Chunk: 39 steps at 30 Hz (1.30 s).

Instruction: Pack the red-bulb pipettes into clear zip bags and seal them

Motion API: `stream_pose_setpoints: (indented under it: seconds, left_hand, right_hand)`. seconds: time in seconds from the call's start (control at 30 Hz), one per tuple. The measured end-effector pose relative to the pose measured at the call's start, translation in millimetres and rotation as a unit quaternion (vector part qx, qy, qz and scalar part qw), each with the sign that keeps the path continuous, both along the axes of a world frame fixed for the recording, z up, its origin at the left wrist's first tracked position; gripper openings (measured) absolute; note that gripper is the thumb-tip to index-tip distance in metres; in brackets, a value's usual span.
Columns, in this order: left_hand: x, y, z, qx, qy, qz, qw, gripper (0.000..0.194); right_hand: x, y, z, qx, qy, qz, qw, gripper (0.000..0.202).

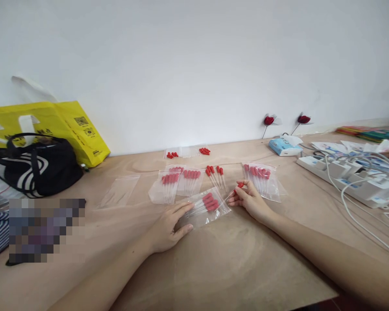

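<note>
My left hand [168, 229] rests on the near end of a clear plastic bag [205, 209] that lies on the wooden table [214, 268] and holds several glass droppers with red bulbs. My right hand [250, 199] pinches one red-bulbed dropper [235, 190] at the bag's right end, its tip pointing toward the bag's mouth. Behind lie two filled bags [176, 183], several loose droppers [215, 175], and another filled bag [262, 179] just right of my right hand.
An empty clear bag [119, 190] lies to the left. Loose red bulbs [205, 150] sit near the wall. A black handbag [35, 166] and yellow bag [68, 127] stand far left. Power strips with white cables [350, 177] and a tissue pack [284, 146] fill the right.
</note>
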<state>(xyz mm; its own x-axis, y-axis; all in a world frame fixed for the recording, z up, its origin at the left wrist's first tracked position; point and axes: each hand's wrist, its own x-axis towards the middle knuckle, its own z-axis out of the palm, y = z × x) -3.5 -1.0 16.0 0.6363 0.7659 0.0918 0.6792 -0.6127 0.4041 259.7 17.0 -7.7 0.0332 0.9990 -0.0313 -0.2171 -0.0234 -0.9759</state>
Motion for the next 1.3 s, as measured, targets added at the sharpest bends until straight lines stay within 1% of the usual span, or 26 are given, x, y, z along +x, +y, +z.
stream_pose_setpoints:
  seconds: [0.17, 0.33, 0.4, 0.53, 0.63, 0.73, 0.77, 0.8, 0.87, 0.93, 1.0, 1.1, 1.13, 1.2, 1.3]
  left_hand:
    - [0, 0, -1.1, -0.002, 0.006, -0.002, 1.0, 0.047]
    - [0, 1, -2.2, -0.002, 0.001, -0.001, 1.0, 0.047]
    - [0, 1, -2.2, -0.003, -0.003, -0.003, 1.0, 0.047]
    - [0, 0, -1.6, -0.005, -0.006, -0.003, 1.0, 0.046]
    - [1, 0, -1.2, -0.004, -0.005, -0.001, 1.0, 0.046]
    - [1, 0, -1.3, -0.001, -0.005, -0.003, 1.0, 0.046]
    - [1, 0, -1.5, -0.001, -0.006, -0.002, 1.0, 0.046]
    - [1, 0, -1.6, -0.002, -0.007, -0.002, 1.0, 0.046]
    - [1, 0, -1.7, -0.001, -0.011, -0.002, 1.0, 0.045]
    - [1, 0, -1.5, 0.0, -0.017, -0.003, 1.0, 0.044]
    - [2, 0, -1.3, 0.002, -0.02, -0.004, 1.0, 0.044]
    - [2, 0, -1.6, 0.007, -0.019, -0.008, 1.0, 0.044]
    - [2, 0, -1.9, 0.008, -0.019, -0.009, 1.0, 0.044]
    - [2, 0, -2.5, 0.009, -0.019, -0.009, 1.0, 0.043]
    - [1, 0, -2.9, 0.01, -0.017, -0.009, 1.0, 0.044]
  right_hand:
    - [1, -3, -1.1, -0.004, 0.025, -0.015, 1.0, 0.042]
    - [1, -6, 2.5, -0.022, 0.042, 0.044, 0.998, 0.038]
    - [2, -6, 2.5, -0.022, 0.034, 0.068, 0.997, 0.038]
    - [4, -5, 0.6, 0.013, -0.059, 0.123, 0.991, 0.035]
    - [5, -5, 2.1, 0.037, -0.128, 0.166, 0.977, 0.032]
    - [5, -6, 4.8, 0.075, -0.16, 0.236, 0.955, 0.03]
    - [4, -6, 5.0, 0.079, -0.162, 0.246, 0.952, 0.031]
    - [3, -5, 4.6, 0.077, -0.164, 0.245, 0.953, 0.032]
    - [2, -4, 2.6, 0.064, -0.176, 0.219, 0.958, 0.035]
    - [1, -3, 1.2, 0.069, -0.206, 0.203, 0.955, 0.033]
    - [1, -2, 2.4, 0.098, -0.248, 0.221, 0.938, 0.032]
    - [3, -3, 8.3, 0.152, -0.298, 0.26, 0.906, 0.039]
    - [3, -3, 9.8, 0.163, -0.307, 0.265, 0.899, 0.04]
    - [3, -5, 10.0, 0.158, -0.311, 0.254, 0.902, 0.034]
    - [-1, -6, 3.6, 0.106, -0.297, 0.196, 0.929, 0.028]
